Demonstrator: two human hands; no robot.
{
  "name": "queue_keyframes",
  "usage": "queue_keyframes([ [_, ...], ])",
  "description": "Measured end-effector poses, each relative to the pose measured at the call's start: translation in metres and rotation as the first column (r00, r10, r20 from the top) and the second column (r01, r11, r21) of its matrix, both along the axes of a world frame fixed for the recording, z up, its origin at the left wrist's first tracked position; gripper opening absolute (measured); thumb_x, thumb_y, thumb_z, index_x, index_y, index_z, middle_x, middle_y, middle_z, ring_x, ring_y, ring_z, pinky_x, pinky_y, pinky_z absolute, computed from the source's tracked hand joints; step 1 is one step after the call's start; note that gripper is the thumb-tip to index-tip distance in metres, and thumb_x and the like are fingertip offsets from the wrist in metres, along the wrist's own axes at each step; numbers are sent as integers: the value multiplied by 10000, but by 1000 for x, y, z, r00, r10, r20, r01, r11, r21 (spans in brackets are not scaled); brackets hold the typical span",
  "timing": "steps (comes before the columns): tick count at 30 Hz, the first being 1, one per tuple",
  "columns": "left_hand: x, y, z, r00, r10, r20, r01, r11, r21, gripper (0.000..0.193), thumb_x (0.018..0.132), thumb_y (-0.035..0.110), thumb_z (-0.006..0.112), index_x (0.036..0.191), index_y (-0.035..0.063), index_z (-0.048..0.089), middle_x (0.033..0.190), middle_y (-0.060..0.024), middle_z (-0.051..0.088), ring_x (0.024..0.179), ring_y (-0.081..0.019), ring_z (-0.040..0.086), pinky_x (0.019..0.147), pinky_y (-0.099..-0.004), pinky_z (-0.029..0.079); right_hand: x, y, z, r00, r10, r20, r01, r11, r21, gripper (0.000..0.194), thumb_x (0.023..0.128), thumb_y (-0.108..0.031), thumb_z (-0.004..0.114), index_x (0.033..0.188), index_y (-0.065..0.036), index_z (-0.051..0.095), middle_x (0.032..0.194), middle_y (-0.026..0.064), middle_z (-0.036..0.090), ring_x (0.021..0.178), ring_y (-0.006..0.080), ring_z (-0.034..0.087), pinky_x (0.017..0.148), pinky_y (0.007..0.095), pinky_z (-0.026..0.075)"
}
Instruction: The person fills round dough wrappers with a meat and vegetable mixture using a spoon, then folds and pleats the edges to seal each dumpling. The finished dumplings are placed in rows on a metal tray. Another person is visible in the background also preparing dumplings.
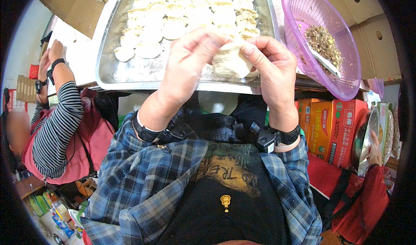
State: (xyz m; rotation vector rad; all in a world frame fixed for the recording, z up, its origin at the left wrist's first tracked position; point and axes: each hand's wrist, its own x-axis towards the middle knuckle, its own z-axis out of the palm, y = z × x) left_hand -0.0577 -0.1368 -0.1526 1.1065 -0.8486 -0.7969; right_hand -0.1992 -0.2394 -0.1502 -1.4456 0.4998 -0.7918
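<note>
A pale dumpling of soft dough [231, 60] is held up between my hands, over the near edge of a metal tray [107, 68]. My left hand [193, 58] has its fingers at the dough's left and upper side; their tips are blurred and partly hidden. With thumb and forefinger, my right hand [271, 58] pinches the dough's upper right edge. Beyond my hands, rows of folded dumplings [174, 27] lie on the tray, overexposed in the middle.
Right of the tray, a purple plastic bowl [292, 27] holds chopped filling [325, 46] and a white spoon [325, 63]. Cardboard boxes [71, 7] border the table. A person in a striped sleeve [58, 128] works at left; another's hand [375, 150] shows at right beside red cartons [347, 131].
</note>
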Motion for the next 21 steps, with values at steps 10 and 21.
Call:
queue_keyframes([
  [10, 4, -1, -2, 986, -59, -158, 50, 997, -58, 195, 881, 103, 642, 1050, 10, 613, 911, -26, 652, 823, -58, 573, 706, -217, 464, 5, 0, 4, 989, 135, -52, -129, 986, 110, 252, 822, -79, 713, 1023, 25, 602, 859, 42, 665, 755, 86, 612, 694, 212, 494],
  [21, 0, -1, -1, 999, 19, -33, -18, 999, 43, 170, 813, -8, 688, 967, 1, 616, 909, -48, 664, 827, -79, 610, 742, -211, 496, 3, 1, 2, 998, 3, 56, -7, 997, 79, 225, 827, -41, 693, 1024, 26, 608, 869, 48, 660, 777, 88, 610, 692, 219, 496],
])
